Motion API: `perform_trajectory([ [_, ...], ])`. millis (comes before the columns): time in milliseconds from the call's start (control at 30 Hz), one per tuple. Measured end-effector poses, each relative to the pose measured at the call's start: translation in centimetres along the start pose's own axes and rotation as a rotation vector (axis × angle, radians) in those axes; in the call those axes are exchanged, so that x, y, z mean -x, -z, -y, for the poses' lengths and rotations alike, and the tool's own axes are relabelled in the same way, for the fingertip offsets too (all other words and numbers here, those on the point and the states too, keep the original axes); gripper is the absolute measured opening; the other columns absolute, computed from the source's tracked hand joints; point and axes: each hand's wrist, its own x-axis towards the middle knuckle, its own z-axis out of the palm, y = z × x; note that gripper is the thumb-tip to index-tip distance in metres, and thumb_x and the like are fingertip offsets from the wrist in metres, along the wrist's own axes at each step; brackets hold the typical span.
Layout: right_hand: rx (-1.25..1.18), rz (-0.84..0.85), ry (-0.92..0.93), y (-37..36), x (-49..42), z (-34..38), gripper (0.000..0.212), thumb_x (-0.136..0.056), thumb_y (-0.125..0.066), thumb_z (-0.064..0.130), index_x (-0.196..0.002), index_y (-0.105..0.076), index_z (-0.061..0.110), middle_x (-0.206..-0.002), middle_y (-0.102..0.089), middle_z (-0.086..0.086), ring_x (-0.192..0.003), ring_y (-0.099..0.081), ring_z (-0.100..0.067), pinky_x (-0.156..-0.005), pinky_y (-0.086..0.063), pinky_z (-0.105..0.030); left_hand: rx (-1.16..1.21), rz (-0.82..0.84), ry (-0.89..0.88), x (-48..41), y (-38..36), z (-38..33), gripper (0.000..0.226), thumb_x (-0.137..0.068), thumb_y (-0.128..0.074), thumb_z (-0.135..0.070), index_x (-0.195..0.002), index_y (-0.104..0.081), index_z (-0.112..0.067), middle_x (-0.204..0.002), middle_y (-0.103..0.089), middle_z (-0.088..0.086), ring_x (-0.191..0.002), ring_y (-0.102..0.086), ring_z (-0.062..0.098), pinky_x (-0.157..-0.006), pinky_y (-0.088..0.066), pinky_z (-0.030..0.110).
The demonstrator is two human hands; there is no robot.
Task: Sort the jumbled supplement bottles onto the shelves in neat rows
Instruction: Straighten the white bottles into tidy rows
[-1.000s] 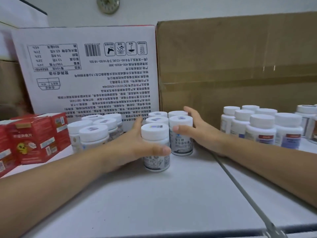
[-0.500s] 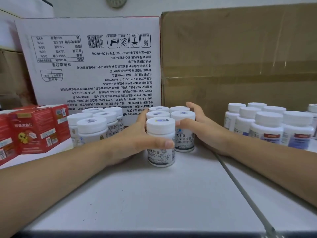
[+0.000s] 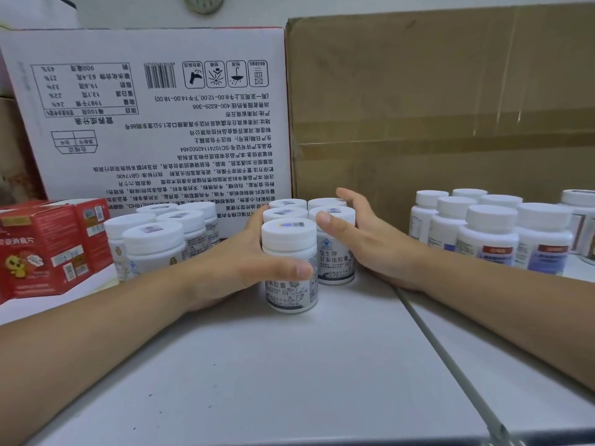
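Step in hand, as judged: the centre block of supplement bottles (image 3: 335, 252) is being squared up on the shelf (image 3: 289, 381), not carried.

- Block: five white-capped bottles are seen, three in the left column and two in the right. It is placed mid-shelf, just in front of the white carton (image 3: 161, 123) and the brown carton (image 3: 450, 107).
- Left grip (image 3: 244, 262) (bare hand): the front bottle (image 3: 288, 235) is wrapped by the thumb across its label, and the left flank of the block is lined by the fingers.
- Right grip (image 3: 363, 246): nothing is grasped. The right flank is pressed by near-straight fingers, and the cap of the right column's front bottle is touched by the thumb.
- The front bottle is set forward of its right-hand neighbour, so the front edge is stepped.

Neighbours: another bottle group (image 3: 154, 239) is stood near on the left, beside red boxes (image 3: 48, 249). A third group (image 3: 489, 233) is stood well apart on the right, past the shelf seam (image 3: 450, 371).

Next move, as judged: an even squeeze from both sides is called for, then either a sixth bottle is added or the row is closed. Pressure should be kept low on the bodies, since caps pushed high could tip the bottles.
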Motion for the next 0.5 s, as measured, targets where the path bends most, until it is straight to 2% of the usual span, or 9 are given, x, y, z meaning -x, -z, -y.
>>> perform_trajectory([
  [133, 0.023, 0.008, 0.005, -0.04, 0.01, -0.06, 0.112, -0.065, -0.051, 0.068, -0.154, 0.0, 0.025, -0.141, -0.037, 0.015, -0.124, -0.044, -0.004, -0.097, -0.03, -0.017, -0.029, -0.018, 0.001, 0.01, -0.1, -0.12, 0.114, -0.056, -0.086, -0.04, -0.15, -0.024, -0.025, -0.147, -0.047, -0.013, -0.136, -0.045, 0.008, -0.116, -0.031, 0.043],
  [300, 0.024, 0.015, 0.011, -0.12, 0.08, 0.04, 0.108, -0.068, -0.05, 0.064, -0.154, 0.001, 0.023, -0.138, -0.034, 0.017, -0.122, -0.042, -0.002, -0.096, -0.029, -0.015, -0.01, -0.033, 0.014, 0.12, -0.29, -0.41, 0.115, -0.055, -0.085, -0.037, -0.15, -0.023, -0.022, -0.146, -0.048, -0.012, -0.134, -0.046, 0.005, -0.116, -0.032, 0.04],
  [500, 0.0, 0.001, -0.002, -0.17, -0.04, -0.23, 0.107, -0.069, -0.05, 0.066, -0.154, 0.0, 0.024, -0.149, -0.033, 0.01, -0.127, -0.041, -0.007, -0.098, -0.03, -0.018, 0.001, -0.016, 0.016, 0.27, -0.43, -0.5, 0.114, -0.057, -0.085, -0.036, -0.151, -0.023, -0.022, -0.146, -0.047, -0.012, -0.135, -0.046, 0.006, -0.116, -0.031, 0.041],
])
